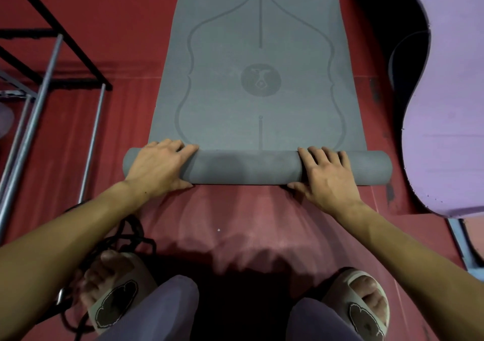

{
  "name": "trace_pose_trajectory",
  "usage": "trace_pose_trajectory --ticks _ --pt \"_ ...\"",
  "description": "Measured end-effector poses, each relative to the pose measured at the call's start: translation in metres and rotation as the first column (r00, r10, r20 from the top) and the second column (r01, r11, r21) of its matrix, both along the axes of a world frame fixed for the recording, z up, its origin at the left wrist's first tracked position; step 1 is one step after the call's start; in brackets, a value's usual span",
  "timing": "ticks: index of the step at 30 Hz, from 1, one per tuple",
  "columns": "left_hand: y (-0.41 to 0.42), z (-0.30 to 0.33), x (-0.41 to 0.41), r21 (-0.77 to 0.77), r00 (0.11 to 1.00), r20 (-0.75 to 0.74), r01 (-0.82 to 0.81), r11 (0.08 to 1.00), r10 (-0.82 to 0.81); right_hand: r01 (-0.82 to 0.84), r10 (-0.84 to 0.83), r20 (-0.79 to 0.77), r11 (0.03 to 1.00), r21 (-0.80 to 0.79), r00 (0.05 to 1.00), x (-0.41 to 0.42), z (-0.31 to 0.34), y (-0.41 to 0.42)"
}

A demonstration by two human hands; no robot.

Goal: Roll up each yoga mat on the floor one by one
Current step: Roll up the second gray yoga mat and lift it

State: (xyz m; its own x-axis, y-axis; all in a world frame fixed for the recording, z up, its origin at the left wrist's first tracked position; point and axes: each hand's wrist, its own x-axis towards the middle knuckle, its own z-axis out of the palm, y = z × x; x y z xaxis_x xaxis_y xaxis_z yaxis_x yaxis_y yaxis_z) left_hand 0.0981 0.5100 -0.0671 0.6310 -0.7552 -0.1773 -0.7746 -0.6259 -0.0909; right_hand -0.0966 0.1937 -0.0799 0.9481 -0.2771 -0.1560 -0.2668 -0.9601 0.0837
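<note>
A grey yoga mat (259, 52) with an embossed outline and a round logo lies flat on the red floor, stretching away from me. Its near end is wound into a roll (246, 168) lying crosswise in front of my feet. My left hand (159, 166) lies over the left part of the roll, fingers wrapped over the top and thumb at the near lower edge. My right hand (326, 174) holds the right part the same way. A purple mat (450, 100) lies bent and partly lifted on the right.
A metal rack (49, 79) with black and silver bars stands at the left. A black cord (125, 238) lies coiled by my left foot. My feet wear pale slippers (364, 306) near the bottom edge. A blue strip (463, 246) borders the floor at right.
</note>
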Motion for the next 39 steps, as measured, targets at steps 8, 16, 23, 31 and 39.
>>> trace_pose_trajectory --ticks 8,16,23,31,39 --pt "0.000 0.022 0.004 0.071 0.968 -0.250 0.035 0.997 -0.016 -0.041 0.047 -0.069 0.995 0.092 0.997 -0.013 0.002 -0.010" --pt "0.005 0.020 -0.007 0.228 0.881 -0.472 0.167 0.959 -0.041 0.067 0.021 -0.306 0.959 0.274 0.952 -0.036 0.013 -0.004" --pt "0.000 0.020 0.007 0.265 0.849 -0.528 0.182 0.947 -0.016 0.140 -0.036 -0.387 0.960 0.244 0.922 -0.018 0.025 -0.004" --pt "0.013 0.015 0.020 0.056 0.903 -0.427 0.084 0.995 -0.052 0.192 -0.120 -0.311 0.958 0.212 0.943 -0.002 0.037 0.005" --pt "0.015 0.013 0.020 -0.097 0.895 -0.402 0.167 0.981 -0.192 0.178 -0.121 -0.297 0.969 0.173 0.947 0.010 0.043 0.007"
